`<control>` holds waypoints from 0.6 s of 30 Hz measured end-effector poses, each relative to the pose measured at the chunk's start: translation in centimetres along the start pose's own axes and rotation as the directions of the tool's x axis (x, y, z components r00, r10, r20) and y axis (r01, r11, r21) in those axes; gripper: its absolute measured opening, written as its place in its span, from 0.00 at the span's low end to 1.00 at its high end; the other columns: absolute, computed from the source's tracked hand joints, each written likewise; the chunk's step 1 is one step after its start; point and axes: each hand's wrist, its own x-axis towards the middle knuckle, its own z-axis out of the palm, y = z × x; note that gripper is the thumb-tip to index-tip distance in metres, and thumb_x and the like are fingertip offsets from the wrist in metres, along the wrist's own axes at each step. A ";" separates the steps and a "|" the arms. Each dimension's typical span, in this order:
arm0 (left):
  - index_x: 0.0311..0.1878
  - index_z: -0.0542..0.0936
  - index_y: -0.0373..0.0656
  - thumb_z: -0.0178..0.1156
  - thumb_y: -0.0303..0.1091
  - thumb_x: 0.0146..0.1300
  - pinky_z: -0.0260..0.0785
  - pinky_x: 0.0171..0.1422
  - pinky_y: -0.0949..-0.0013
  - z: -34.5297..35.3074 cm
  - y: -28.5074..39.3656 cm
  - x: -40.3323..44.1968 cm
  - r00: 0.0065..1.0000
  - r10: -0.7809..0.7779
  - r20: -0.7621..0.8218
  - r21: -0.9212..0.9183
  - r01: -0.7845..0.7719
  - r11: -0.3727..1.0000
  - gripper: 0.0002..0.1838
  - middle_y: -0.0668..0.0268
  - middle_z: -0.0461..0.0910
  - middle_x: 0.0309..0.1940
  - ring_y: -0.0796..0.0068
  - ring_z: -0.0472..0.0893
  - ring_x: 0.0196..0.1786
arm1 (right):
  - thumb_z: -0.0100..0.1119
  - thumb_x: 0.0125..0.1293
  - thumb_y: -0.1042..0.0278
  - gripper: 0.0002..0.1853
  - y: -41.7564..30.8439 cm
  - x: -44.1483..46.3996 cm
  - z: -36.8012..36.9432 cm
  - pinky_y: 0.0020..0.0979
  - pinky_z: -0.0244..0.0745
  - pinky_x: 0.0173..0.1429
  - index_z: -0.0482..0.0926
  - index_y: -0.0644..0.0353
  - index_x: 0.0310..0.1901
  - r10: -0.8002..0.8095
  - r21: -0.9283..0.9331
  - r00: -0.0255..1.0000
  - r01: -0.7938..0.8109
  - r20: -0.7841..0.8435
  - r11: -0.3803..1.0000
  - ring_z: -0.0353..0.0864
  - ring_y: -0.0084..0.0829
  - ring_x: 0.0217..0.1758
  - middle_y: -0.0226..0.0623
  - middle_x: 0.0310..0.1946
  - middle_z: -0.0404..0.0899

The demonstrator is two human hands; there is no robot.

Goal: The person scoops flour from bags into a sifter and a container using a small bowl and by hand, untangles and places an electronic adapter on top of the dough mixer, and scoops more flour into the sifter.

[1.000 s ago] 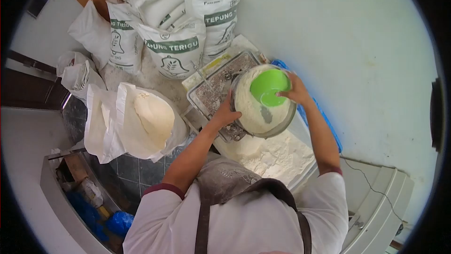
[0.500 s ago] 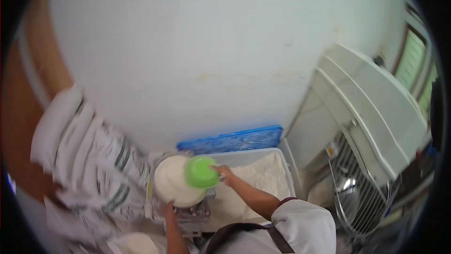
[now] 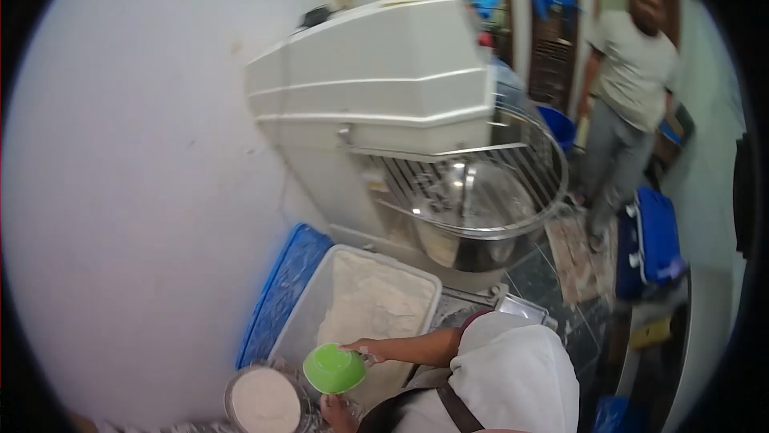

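Observation:
A green plastic bowl (image 3: 334, 367) is tilted in my right hand (image 3: 364, 350), whose fingers close on its right edge. Its underside faces partly up. My left hand (image 3: 338, 412) is just below the green bowl's lower edge; I cannot tell whether it touches, and its fingers are blurred. Left of both hands stands a round bowl (image 3: 229, 409) filled with white powder (image 3: 267, 399) that looks like flour. Beyond my right hand, a large translucent bin (image 3: 436, 298) holds more of the pale powder (image 3: 372, 305), heaped towards its far end.
A blue lid (image 3: 276, 293) leans between wall and bin. Behind the bin stands a big white dough mixer (image 3: 376, 72) with a wire guard and steel bowl (image 3: 481, 253). At the far right a person (image 3: 633, 88) stands near a blue box (image 3: 658, 233).
My view has swung right, bringing the mixer and the person into sight. The green bowl has left its place over the powder-filled bowl. My left hand has come off that bowl's rim.

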 end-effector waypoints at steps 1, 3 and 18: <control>0.42 0.71 0.39 0.58 0.33 0.65 0.69 0.40 0.71 3.2 0.4 0.9 0.991 0.095 -0.099 0.300 -0.061 0.952 0.09 0.62 0.77 0.38 0.74 0.76 0.36 | 0.59 0.61 0.36 0.32 1.6 -1.7 -1.2 0.35 0.73 0.57 0.74 0.49 0.61 -0.107 -0.049 0.994 0.106 -0.008 0.993 0.75 0.24 0.58 0.28 0.57 0.77; 0.42 0.71 0.39 0.58 0.32 0.64 0.69 0.39 0.72 7.2 0.5 0.5 0.997 0.072 0.002 0.356 -0.068 0.932 0.09 0.63 0.77 0.36 0.75 0.75 0.36 | 0.59 0.61 0.36 0.32 3.6 -5.4 -2.0 0.34 0.73 0.57 0.74 0.48 0.61 -0.250 -0.079 0.966 0.245 -0.066 0.966 0.75 0.23 0.58 0.29 0.58 0.76; 0.43 0.80 0.37 0.57 0.37 0.61 0.70 0.47 0.55 17.9 0.3 -22.1 0.977 0.044 0.211 0.950 -0.215 0.227 0.14 0.49 0.81 0.39 0.45 0.79 0.42 | 0.56 0.62 0.38 0.30 14.9 -21.4 6.4 0.51 0.67 0.62 0.75 0.50 0.59 0.045 -0.277 0.980 -0.099 -0.195 0.956 0.70 0.36 0.63 0.33 0.59 0.74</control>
